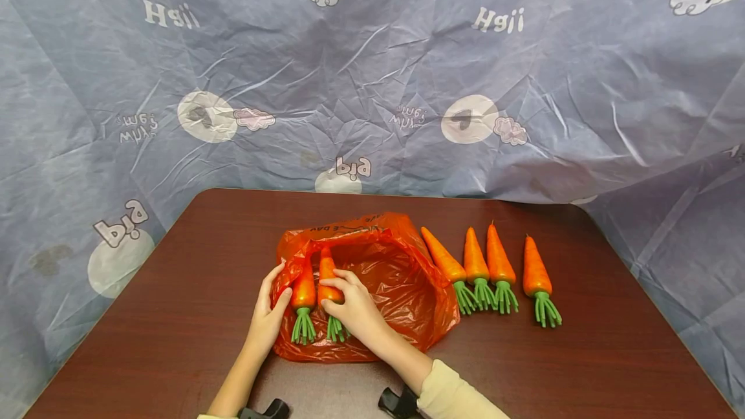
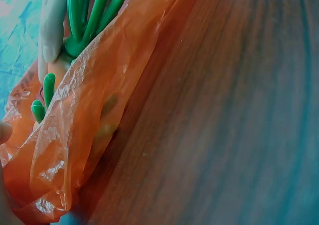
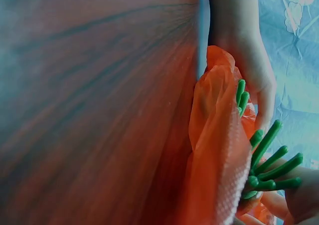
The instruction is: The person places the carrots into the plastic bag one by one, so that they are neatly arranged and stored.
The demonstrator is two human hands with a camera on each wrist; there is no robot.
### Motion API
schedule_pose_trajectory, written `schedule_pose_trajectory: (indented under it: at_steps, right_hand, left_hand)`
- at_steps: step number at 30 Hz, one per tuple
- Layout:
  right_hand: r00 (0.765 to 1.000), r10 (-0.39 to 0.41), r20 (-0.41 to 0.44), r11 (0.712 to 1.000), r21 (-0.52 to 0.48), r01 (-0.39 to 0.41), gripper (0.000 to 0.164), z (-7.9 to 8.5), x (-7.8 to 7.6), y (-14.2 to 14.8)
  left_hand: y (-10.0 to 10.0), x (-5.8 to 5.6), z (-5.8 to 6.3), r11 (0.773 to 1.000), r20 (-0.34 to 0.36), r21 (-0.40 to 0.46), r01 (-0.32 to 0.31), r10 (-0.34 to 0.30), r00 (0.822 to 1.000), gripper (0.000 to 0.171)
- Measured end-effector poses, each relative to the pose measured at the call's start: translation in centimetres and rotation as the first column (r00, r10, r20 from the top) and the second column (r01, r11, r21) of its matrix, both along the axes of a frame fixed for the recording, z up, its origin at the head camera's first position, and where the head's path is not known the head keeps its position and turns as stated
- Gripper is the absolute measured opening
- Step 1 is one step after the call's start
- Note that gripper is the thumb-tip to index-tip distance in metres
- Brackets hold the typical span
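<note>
A red plastic bag (image 1: 401, 290) lies on its side, its mouth facing me. My left hand (image 1: 269, 315) holds the bag's left edge, thumb on the inner side and fingers outside. Just inside the mouth, a carrot (image 1: 303, 290) with a green stub top lies beside that thumb. Next to it is a second carrot (image 1: 326, 267), pointing into the bag, which my right hand (image 1: 357, 309) grips near its top end. Green stems (image 2: 87, 18) of the gripped carrot stick out below the fingers in the left wrist view. Bag film partly covers both carrots in the wrist views.
Right of the bag, several carrots lie on the brown table (image 1: 605, 354). The leftmost carrot (image 1: 443, 256) touches the bag's side, and the rightmost carrot (image 1: 535, 270) lies apart. A printed blue-grey cloth (image 1: 361, 76) hangs behind the table.
</note>
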State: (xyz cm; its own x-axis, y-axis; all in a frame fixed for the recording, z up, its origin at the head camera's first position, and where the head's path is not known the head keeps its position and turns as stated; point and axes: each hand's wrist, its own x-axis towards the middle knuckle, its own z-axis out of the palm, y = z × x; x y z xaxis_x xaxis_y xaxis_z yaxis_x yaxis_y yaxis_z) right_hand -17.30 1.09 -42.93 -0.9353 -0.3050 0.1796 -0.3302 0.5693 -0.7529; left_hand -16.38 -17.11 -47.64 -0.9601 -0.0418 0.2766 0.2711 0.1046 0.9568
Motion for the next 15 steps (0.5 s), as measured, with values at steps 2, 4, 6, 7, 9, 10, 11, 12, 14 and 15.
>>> schedule_pose_trajectory:
  at_steps: [2, 4, 6, 7, 9, 10, 11, 12, 14, 15]
  right_hand:
    - [1.000, -0.007, -0.002, 1.000, 0.004, 0.007, 0.032, -0.1, -0.2, -0.2]
    - [1.000, -0.010, -0.008, 1.000, 0.006, 0.010, 0.032, -0.3, -0.4, -0.4]
    - [1.000, -0.014, -0.006, 1.000, -0.001, 0.014, 0.032, -0.4, -0.5, -0.6]
    - [1.000, -0.016, -0.006, 1.000, -0.004, 0.016, 0.032, -0.5, -0.6, -0.6]
    - [1.000, -0.022, -0.006, 1.000, -0.009, 0.022, 0.032, -0.8, -0.8, -0.8]
    - [1.000, -0.025, -0.008, 1.000, -0.012, 0.025, 0.032, -0.9, -0.8, -0.8]
    - [1.000, -0.030, -0.008, 0.999, -0.014, 0.030, 0.033, -1.0, -0.9, -0.9]
    - [0.999, -0.033, -0.009, 0.999, -0.014, 0.033, 0.033, -1.0, -0.9, -1.0]
    - [0.999, -0.037, -0.009, 0.999, -0.021, 0.036, 0.033, -1.1, -0.9, -1.1]
    - [0.999, -0.037, -0.012, 0.999, -0.026, 0.037, 0.033, -1.2, -0.9, -1.2]
  left_hand:
    - [0.0, 0.0, 0.0, 1.000, -0.006, 0.001, 0.003, -0.003, 1.000, 0.047]
    - [0.0, 0.0, 0.0, 1.000, -0.010, 0.002, 0.005, -0.005, 1.000, 0.047]
    - [0.0, 0.0, -0.1, 1.000, -0.015, 0.005, 0.006, -0.006, 1.000, 0.047]
    - [0.0, 0.0, -0.1, 1.000, -0.015, 0.005, 0.007, -0.007, 1.000, 0.047]
    - [0.1, 0.0, -0.1, 1.000, -0.018, 0.007, 0.010, -0.010, 1.000, 0.047]
    - [0.1, 0.0, -0.1, 1.000, -0.021, 0.007, 0.012, -0.011, 1.000, 0.047]
    - [0.1, 0.0, -0.1, 1.000, -0.023, 0.008, 0.013, -0.013, 1.000, 0.047]
    - [0.1, 0.0, 0.0, 1.000, -0.023, 0.009, 0.014, -0.013, 1.000, 0.047]
    - [0.1, 0.0, 0.0, 1.000, -0.020, 0.008, 0.013, -0.013, 1.000, 0.047]
    - [0.0, 0.0, 0.0, 1.000, -0.016, 0.006, 0.012, -0.012, 1.000, 0.047]
